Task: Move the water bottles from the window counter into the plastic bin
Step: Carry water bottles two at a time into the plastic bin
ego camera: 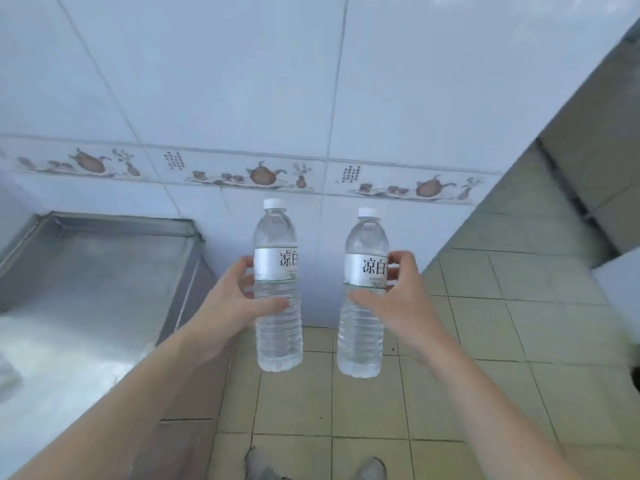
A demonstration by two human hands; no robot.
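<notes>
Above the tiled floor (pixel 485 341), two upright water bottles held side by side, left hand (pixel 239 299) fingers curled around the left bottle (pixel 277 289), right hand (pixel 401 303) fingers gripping the right bottle (pixel 363 296), steel desk (pixel 86 271) at left, white tiled wall (pixel 242 81) behind.

Bare forearms (pixel 138 393), no sleeves; grey shoes (pixel 258 462) below.

2 water bottles stand upright side by side above the floor (pixel 363 403): the left bottle (pixel 277 289) in the left hand (pixel 230 306), the right bottle (pixel 363 296) in the right hand (pixel 403 303). The steel desk (pixel 86 282) lies left, the tiled wall (pixel 242 81) behind.
</notes>
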